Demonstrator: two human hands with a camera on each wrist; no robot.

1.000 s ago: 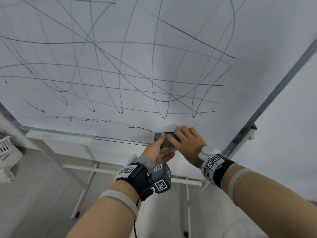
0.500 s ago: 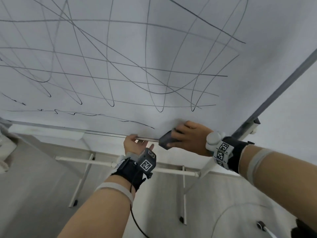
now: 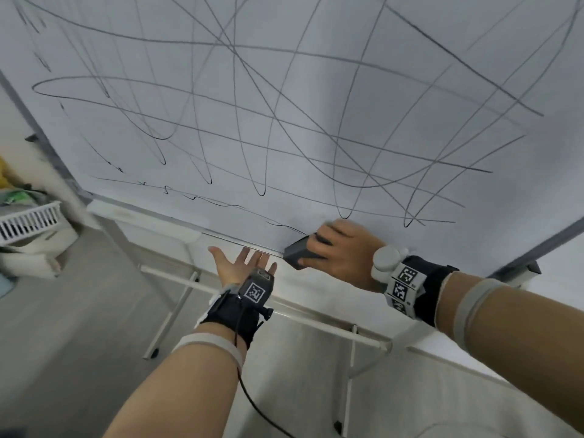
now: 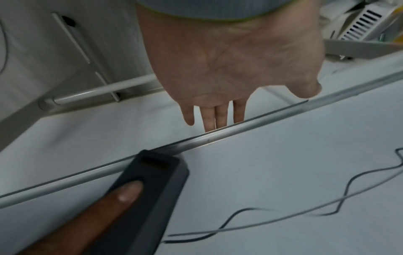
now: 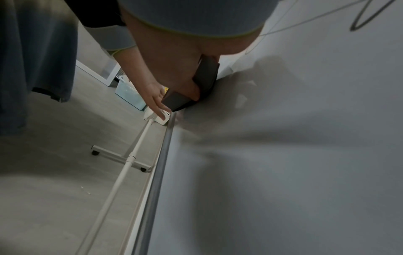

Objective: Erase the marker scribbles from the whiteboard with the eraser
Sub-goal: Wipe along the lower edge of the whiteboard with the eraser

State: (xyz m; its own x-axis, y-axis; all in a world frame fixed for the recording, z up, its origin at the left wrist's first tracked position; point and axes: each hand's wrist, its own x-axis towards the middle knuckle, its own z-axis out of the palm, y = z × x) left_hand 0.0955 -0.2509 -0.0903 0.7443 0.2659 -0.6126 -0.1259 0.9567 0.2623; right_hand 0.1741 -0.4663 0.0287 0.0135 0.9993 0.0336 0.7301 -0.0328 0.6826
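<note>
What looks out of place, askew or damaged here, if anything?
Nothing stands out. The right hand holds the eraser against the whiteboard near its bottom edge; the left hand is open below it. The scribbles are expected.

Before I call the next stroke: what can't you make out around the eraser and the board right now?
- Eraser wiping face: turned to the whiteboard in every view, so contact is unclear.
- Right hand fingers: blurred in the head view; the palm covers them in the right wrist view.
- Scribbles: cut off by the head view's top edge.
- Left hand fingertips: behind the board's bottom rail.
</note>
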